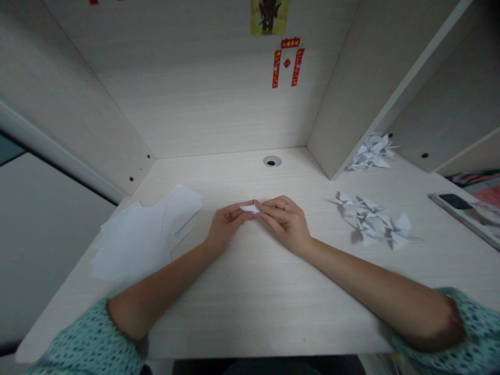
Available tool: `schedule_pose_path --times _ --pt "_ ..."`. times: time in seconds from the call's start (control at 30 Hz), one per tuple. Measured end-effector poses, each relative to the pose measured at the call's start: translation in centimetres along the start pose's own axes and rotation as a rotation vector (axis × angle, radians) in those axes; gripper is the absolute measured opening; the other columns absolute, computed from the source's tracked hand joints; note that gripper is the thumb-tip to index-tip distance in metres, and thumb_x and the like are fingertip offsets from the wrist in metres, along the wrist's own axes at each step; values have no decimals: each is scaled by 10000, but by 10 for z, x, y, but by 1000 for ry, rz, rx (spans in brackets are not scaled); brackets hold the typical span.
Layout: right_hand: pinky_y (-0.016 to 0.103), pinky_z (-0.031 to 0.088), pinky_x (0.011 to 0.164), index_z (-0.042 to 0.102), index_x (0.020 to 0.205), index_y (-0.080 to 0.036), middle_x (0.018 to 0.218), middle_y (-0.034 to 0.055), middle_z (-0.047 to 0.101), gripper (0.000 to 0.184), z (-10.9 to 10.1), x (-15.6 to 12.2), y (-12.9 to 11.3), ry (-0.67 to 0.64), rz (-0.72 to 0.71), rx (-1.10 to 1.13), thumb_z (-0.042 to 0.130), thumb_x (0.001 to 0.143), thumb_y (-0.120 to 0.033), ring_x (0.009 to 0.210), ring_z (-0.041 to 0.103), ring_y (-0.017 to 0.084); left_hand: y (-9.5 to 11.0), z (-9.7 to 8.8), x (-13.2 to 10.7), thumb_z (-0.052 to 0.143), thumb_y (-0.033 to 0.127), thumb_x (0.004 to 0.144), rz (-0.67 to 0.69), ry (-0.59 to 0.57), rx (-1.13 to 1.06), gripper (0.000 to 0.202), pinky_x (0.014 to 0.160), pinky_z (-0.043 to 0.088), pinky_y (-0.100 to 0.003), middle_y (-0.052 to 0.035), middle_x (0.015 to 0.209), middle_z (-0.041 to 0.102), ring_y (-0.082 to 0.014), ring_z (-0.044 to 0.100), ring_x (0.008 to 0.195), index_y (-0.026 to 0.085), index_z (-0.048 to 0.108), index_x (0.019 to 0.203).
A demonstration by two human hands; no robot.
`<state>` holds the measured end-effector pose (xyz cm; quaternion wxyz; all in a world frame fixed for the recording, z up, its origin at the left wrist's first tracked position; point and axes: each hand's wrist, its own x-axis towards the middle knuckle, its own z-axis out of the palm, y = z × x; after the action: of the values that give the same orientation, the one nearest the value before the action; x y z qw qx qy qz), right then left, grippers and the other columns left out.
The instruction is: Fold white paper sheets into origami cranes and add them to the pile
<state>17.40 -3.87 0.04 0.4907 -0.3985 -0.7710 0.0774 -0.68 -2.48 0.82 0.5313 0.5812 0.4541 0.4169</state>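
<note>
The left hand (227, 225) and right hand (284, 224) pinch folded white paper (250, 209).

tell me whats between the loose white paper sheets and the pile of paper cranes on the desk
In the head view, the left hand and ringed right hand lie there, holding a small folded white paper between their fingertips.

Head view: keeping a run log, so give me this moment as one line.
left hand: on folded white paper | right hand: on same paper | nearby: loose paper sheets, paper cranes
</note>
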Motion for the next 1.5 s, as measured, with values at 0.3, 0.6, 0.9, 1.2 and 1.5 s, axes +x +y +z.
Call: schedule_pose_path --times 0.3,0.6,0.9,1.2,1.5 --pt "371 493 751 709 1022 -279 853 47 678 210 0 2 0 12 -6 34 601 851 -219 824 568 198 -4 1 0 759 338 661 -56 0 -69 492 718 480 -252 -17 821 744 -141 646 715 188 675 1122" --pt "371 470 779 709 905 -232 828 45 664 151 1 2 -1 26 74 84 568 866 -196 828 572 191 -2 3 -3 761 332 662 -46 -2 -36 479 800 485 -287 -42 898 750 -168 666 796 173 682 1107" --pt "387 458 797 710 875 -242 826 47 645 151 4 1 1 -2 139 95 560 869 -232 840 573 199 1 4 -7 730 384 694 28 39 162 478 640 467 -251 -12 760 721 -134 617 654 184 672 1124" --pt "319 495 751 704 893 -233 847 30 729 122 7 0 0 -48 307 270 633 823 -304 787 662 182 5 4 -9 717 357 723 291 163 386 542 838 439 -282 6 807 687 -143 624 809 247 567 1233" --pt "293 492 763 603 926 -200 821 18 725 128 8 0 1 -168 402 492 556 852 -293 785 679 174 0 2 -5 739 327 712 446 156 446 324 830 460 -317 -44 957 670 -171 608 893 256 688 1024"
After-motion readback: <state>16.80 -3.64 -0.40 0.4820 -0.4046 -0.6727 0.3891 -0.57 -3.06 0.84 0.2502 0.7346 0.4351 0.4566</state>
